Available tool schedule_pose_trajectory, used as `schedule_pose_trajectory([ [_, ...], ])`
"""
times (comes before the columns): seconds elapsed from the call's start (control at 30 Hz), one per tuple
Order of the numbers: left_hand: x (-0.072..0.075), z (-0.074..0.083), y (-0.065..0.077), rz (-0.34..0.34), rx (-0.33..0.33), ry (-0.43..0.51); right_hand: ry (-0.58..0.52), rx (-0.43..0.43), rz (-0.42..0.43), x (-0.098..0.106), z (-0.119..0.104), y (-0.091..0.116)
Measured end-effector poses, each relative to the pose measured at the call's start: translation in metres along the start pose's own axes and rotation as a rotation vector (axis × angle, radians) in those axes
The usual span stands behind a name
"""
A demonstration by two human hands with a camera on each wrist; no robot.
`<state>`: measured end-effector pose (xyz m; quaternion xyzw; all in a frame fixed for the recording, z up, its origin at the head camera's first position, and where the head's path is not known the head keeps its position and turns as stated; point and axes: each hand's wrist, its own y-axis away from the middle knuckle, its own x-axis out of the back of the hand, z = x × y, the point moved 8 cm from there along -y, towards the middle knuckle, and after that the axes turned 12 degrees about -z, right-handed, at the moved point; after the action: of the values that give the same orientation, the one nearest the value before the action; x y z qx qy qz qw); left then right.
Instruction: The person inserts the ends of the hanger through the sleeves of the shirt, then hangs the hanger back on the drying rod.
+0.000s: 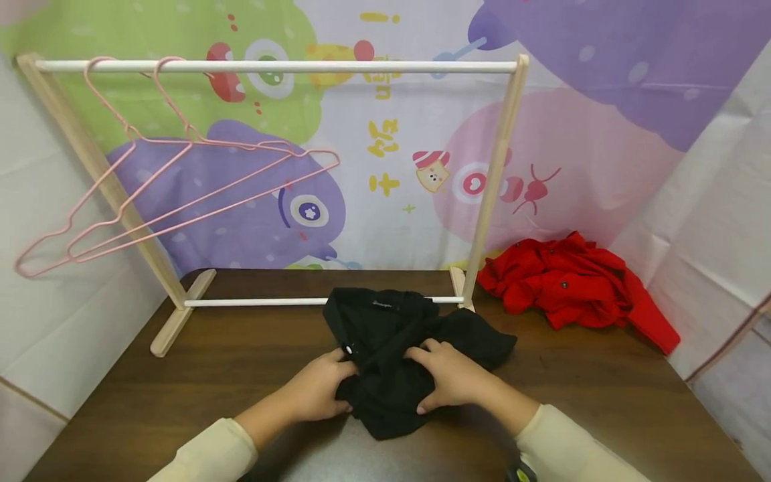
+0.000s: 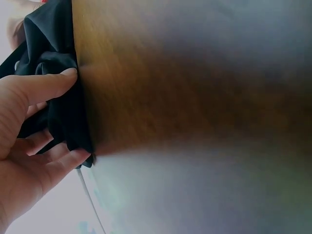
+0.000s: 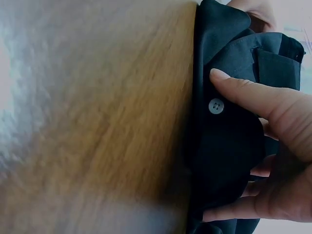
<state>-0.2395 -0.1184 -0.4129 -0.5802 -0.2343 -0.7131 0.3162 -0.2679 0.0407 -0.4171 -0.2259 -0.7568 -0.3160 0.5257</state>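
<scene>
Black buttoned cloth garment (image 1: 388, 385) | crumpled, not yet spread | left hand (image 1: 320, 389) and right hand (image 1: 453, 376) both grip it | thin pink hangers (image 1: 161, 173) at 10 o'clock carry nothing

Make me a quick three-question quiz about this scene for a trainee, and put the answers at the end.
1. How many pink hangers hang from the upper rail?

2. Fill the gap: in the head view, the red garment lies to the ____ of the hangers.

3. Pick one. The left grip and the right grip both hold:
A) the upper rail
B) the black garment
C) the red garment

Key: 1. Two. 2. Right. 3. B.
</scene>
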Motion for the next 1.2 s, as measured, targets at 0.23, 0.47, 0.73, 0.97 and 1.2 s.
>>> schedule_pose_trajectory([
  [0.23,0.0,-0.003,-0.008,0.011,-0.004,-0.02,-0.002,-0.006,0.007,0.001,0.007,-0.005],
  [0.47,-0.001,-0.006,-0.014,0.024,-0.005,-0.028,-0.004,-0.036,0.027,0.001,0.016,-0.008],
  [0.73,0.002,-0.007,-0.015,0.035,-0.016,0.0,-0.018,-0.08,0.06,0.003,0.021,-0.005],
  [0.97,0.004,-0.008,-0.005,-0.019,-0.014,0.059,-0.059,-0.072,0.124,0.009,0.018,0.008],
  [1.2,0.017,-0.017,0.014,-0.078,0.032,0.138,-0.127,-0.036,0.17,0.025,0.022,0.023],
])
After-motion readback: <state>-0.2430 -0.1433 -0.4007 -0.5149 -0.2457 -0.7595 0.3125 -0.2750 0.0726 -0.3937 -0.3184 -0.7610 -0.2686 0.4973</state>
